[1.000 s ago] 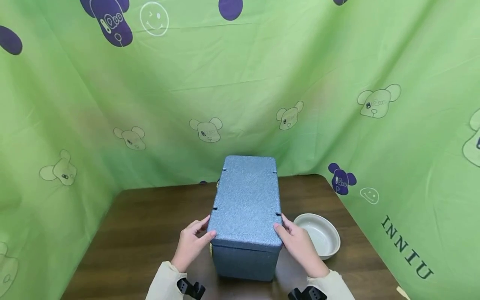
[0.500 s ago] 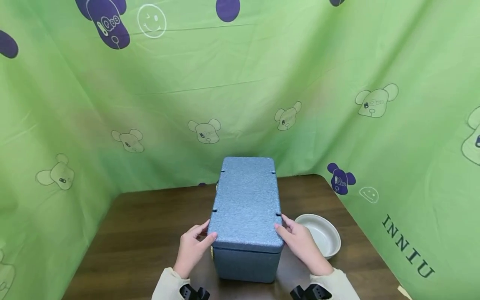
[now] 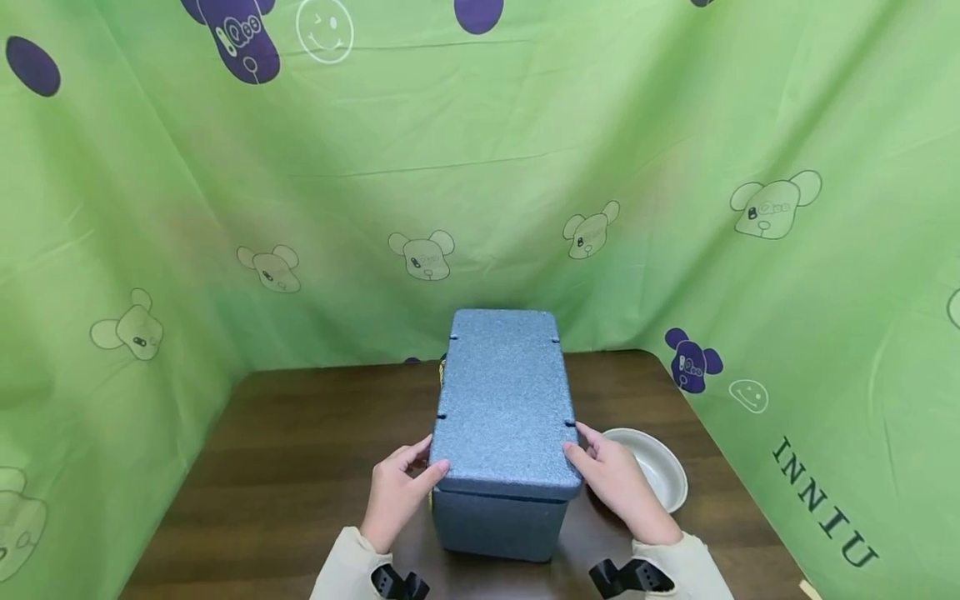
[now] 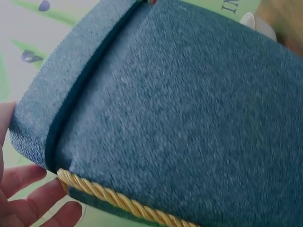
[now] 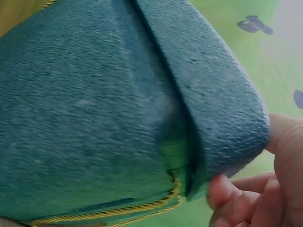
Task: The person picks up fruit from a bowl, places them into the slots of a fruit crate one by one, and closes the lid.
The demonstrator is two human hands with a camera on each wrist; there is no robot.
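A blue rough-textured box (image 3: pixel 495 529) stands lengthwise on the table, its blue lid (image 3: pixel 510 392) on top. My left hand (image 3: pixel 397 496) holds the lid's near left corner, thumb on the near top edge and fingers along the side. On the near right corner my right hand (image 3: pixel 615 479) grips likewise. In the left wrist view, a dark gap runs beneath the lid (image 4: pixel 61 80), and a twisted yellow cord (image 4: pixel 118 198) passes along the box side by the fingers (image 4: pixel 28 203). The right wrist view shows another yellow cord (image 5: pixel 113 210) below the lid. The box's inside is hidden.
A white round bowl (image 3: pixel 663 471) sits on the table just right of the box, partly behind my right hand. The brown wooden table (image 3: pixel 300 467) ends at a green patterned cloth (image 3: pixel 337 192), which hangs behind and along both sides.
The whole view has shifted slightly. Both hands keep their hold on the lid's near corners. The lid's near right corner now juts out a little more beyond the box body.
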